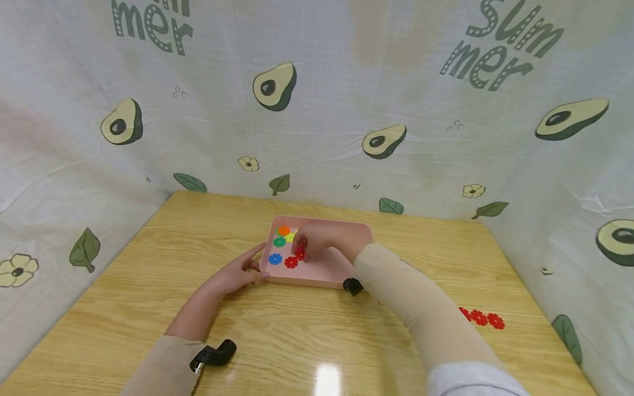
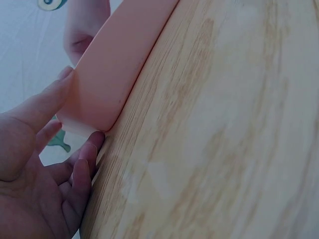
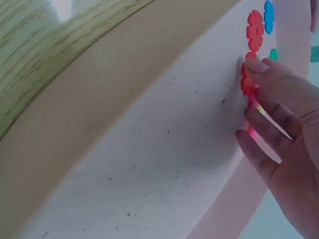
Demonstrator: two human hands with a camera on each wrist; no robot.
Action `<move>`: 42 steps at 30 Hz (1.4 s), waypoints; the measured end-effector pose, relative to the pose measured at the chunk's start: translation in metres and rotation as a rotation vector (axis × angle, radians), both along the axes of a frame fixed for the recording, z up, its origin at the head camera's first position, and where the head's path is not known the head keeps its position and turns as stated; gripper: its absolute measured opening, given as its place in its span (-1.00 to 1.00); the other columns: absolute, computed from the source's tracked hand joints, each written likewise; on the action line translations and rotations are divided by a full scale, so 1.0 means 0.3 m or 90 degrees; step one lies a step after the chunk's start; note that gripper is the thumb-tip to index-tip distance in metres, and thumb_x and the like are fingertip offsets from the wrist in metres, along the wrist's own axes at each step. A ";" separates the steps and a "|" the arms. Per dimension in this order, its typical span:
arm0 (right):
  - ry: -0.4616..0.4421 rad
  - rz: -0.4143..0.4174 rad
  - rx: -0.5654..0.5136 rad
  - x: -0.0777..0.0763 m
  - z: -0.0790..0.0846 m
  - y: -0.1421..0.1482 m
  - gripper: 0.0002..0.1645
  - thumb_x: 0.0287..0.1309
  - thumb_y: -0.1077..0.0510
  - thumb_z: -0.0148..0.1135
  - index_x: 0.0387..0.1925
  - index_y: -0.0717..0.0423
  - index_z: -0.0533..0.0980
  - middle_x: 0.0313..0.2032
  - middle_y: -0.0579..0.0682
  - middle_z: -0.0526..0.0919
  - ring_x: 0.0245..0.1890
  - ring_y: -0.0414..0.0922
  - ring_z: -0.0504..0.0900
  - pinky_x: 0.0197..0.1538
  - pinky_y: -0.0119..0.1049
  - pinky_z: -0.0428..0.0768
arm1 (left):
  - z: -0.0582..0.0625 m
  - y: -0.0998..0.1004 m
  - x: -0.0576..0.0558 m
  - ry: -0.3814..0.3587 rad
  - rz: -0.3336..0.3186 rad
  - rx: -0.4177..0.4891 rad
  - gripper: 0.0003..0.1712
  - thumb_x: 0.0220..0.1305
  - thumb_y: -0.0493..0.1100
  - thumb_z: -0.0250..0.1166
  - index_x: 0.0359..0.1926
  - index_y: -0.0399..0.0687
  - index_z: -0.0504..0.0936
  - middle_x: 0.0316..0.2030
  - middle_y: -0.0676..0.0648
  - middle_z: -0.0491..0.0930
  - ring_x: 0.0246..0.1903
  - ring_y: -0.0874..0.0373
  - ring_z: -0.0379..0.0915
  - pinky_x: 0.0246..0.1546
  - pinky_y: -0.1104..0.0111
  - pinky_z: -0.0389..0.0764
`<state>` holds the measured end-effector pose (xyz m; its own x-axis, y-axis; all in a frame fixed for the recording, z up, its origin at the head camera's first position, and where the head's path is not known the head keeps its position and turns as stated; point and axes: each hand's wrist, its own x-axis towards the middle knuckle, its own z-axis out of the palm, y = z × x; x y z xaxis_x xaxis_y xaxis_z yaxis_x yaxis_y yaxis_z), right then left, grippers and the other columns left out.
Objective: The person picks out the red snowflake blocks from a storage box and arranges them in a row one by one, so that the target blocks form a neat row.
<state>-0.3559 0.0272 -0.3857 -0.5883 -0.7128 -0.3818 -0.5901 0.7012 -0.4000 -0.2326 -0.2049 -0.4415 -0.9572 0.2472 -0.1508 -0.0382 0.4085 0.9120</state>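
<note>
A pink tray [image 1: 307, 282] holds several small flower-shaped plastic discs. My left hand [image 1: 234, 276] grips its near left corner, with the thumb on the front wall and fingers round the side, as the left wrist view shows on the tray wall [image 2: 117, 64]. Reaching into the tray, my right hand [image 1: 318, 240] pinches a red flower disc [image 3: 247, 79] between thumb and fingers, close over the tray floor. Another red disc [image 1: 291, 262] lies right beside it. Near the left wall are a blue disc [image 1: 275, 259], a green disc [image 1: 279, 242], an orange disc [image 1: 284, 231] and a yellow disc [image 1: 290, 237].
On the wooden table [image 1: 297, 335], to the right of my right forearm, lies a row of red discs [image 1: 479, 317], partly hidden by the sleeve. A patterned cloth [image 1: 327, 110] with avocados hangs behind and at both sides.
</note>
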 end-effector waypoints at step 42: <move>-0.015 0.029 -0.010 0.003 -0.022 0.057 -0.78 0.07 0.39 0.26 -0.34 -0.01 0.60 -0.38 -0.14 0.54 -0.29 -0.17 0.49 -0.32 -0.37 0.50 | -0.002 0.004 -0.002 0.003 0.001 -0.007 -0.05 0.29 -0.16 0.33 0.53 -0.10 -0.04 -0.17 -0.20 0.46 -0.41 0.04 0.33 -0.43 0.32 0.43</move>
